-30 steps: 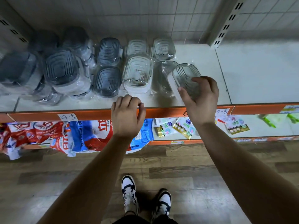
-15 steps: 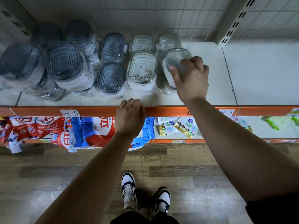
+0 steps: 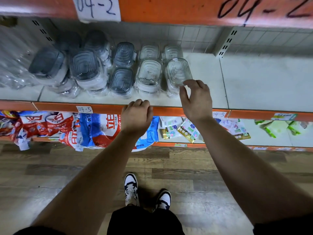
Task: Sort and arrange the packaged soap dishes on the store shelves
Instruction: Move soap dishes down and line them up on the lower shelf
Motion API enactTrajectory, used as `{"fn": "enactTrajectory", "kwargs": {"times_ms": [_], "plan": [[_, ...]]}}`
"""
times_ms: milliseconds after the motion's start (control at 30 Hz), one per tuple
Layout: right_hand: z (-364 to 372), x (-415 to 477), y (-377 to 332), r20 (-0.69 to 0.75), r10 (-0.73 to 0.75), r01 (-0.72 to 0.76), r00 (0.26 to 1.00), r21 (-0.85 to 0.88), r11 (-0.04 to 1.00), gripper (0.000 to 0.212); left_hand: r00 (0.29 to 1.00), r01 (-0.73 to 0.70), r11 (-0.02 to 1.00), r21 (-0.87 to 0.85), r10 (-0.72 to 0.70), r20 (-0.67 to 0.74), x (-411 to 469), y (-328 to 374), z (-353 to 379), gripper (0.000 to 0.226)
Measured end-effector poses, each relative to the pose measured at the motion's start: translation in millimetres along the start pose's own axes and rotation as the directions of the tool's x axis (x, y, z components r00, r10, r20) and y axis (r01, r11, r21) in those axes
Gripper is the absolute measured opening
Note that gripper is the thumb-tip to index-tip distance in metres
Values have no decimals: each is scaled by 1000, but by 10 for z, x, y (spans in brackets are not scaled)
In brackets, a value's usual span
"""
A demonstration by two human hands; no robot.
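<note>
Packaged soap dishes lie in rows on the white shelf: grey-lidded ones to the left, clear ones to their right. The rightmost clear soap dish sits tilted on top of the front stack. My right hand is just in front of it, fingers spread and bent, with the fingertips at its near rim and nothing gripped. My left hand hovers at the shelf's orange front edge, fingers curled in, holding nothing.
More wrapped dishes are piled at the far left. The shelf to the right of the dishes is bare white board. Below hang red and blue bags and small packets. An orange upper shelf edge runs overhead. Wood floor lies underfoot.
My right hand set the clear dish on the front right stack, let go and drew back toward me. The left hand stayed at the shelf edge. The camera tilted upward.
</note>
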State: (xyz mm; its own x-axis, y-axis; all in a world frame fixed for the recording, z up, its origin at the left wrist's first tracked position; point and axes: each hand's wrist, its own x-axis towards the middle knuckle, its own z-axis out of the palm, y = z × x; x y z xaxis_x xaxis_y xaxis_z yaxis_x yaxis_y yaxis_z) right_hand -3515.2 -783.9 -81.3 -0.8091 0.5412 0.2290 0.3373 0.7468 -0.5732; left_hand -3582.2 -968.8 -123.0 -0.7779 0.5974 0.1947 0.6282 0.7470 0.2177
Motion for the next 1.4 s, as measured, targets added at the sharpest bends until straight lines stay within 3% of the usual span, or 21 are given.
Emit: {"fn": "enactTrajectory", "kwargs": {"times_ms": [233, 567, 767, 1133, 1400], "plan": [[-591, -401, -529, -89, -99, 109, 991, 113, 988, 26, 986, -51, 998, 38, 57, -155, -268, 214, -936, 31], [-1245, -295, -1686, -217, -356, 399, 909, 209, 893, 34, 891, -5, 998, 55, 30, -453, -455, 3, -2242, 29], [-1341, -57, -2276, -230, -459, 504, 858, 206, 839, 32, 841, 56, 995, 81, -3, -542, -454, -303, -2792, 29], [-831, 155, -3518, -243, -609, 654, 755, 220, 724, 39, 797, 215, 974, 67, -136, -588, -537, -1527, -3431, 31], [-94, 285, -4722, -218, -614, 651, 759, 273, 708, 36, 778, 269, 960, 78, -168, -605, -593, -2967, -3981, 33]]}}
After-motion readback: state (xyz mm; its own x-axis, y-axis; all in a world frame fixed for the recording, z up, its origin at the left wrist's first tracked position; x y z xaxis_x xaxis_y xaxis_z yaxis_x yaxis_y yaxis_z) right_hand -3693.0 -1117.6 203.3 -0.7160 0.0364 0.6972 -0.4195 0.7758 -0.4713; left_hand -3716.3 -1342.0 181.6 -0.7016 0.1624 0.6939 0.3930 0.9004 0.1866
